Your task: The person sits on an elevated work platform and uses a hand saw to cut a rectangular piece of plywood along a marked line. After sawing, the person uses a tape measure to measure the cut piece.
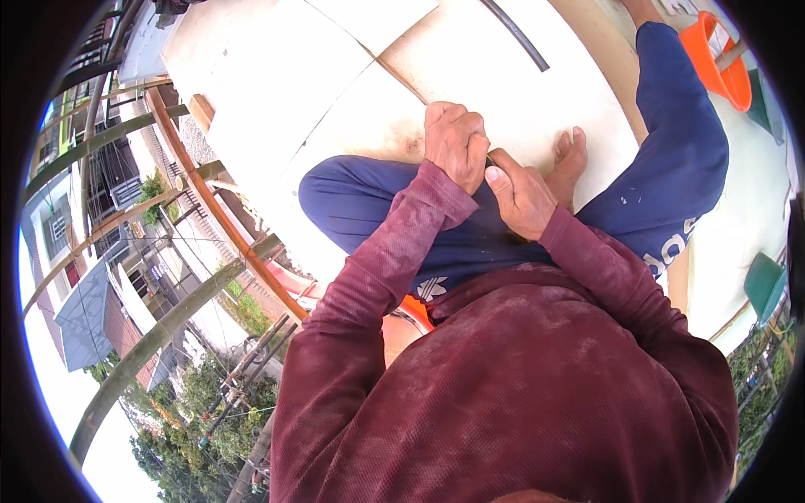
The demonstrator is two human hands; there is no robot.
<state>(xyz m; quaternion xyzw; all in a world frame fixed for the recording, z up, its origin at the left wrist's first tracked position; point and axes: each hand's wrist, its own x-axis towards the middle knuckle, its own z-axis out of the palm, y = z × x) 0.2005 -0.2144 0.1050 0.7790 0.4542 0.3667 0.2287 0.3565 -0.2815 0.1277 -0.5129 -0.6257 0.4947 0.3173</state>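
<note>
My left hand [454,144] is closed in a fist above my bent left leg, its knuckles facing up. Right beside it, my right hand [521,199] is closed too, with the thumb pressed along the top. Between the two hands shows a short bit of a dark, thin piece [490,161]; the fingers hide most of it, and its kind cannot be made out. A thin brownish line [404,82] runs from the left fist across the white surface; whether it is a rod or a seam, I cannot tell.
White panels [277,75] lie in front of me, with a dark pipe [516,35] on them. An orange bucket [717,63] stands far right, a green container [765,285] nearer. To the left, wooden and bamboo rails [222,210] border a drop toward houses and trees.
</note>
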